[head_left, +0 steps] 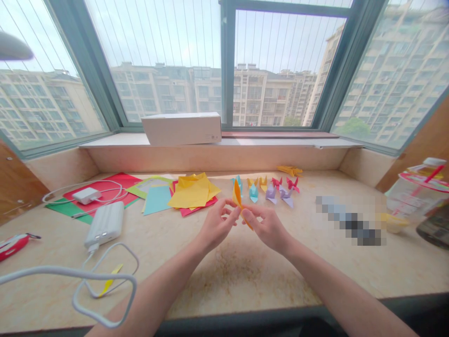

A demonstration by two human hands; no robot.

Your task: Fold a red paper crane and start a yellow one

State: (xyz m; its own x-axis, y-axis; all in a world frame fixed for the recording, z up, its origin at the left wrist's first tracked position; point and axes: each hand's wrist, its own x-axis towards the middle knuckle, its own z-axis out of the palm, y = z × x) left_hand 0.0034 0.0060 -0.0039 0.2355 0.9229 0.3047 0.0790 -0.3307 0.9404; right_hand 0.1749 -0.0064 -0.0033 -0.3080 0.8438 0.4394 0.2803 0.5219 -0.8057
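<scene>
Between my two hands is a piece of folded yellow-orange paper point(237, 194), held upright above the counter. My left hand point(220, 221) pinches its left side with thumb and fingers. On the lower right edge, my right hand point(264, 226) grips the same paper, thumb pressed against it. Just beyond my hands stand several small folded paper cranes, among them a light blue one point(253, 192), a purple one point(286, 197) and a red one point(292, 185). Left of my hands lies a stack of yellow paper sheets point(191, 193).
Light blue paper point(156, 200) and red paper point(108, 187) lie further left, near a white power bank point(105, 225) and a looping white cable point(52, 270). A white box point(182, 129) rests on the windowsill. At right are a plastic cup point(409, 201) and a pixelated object point(351, 221).
</scene>
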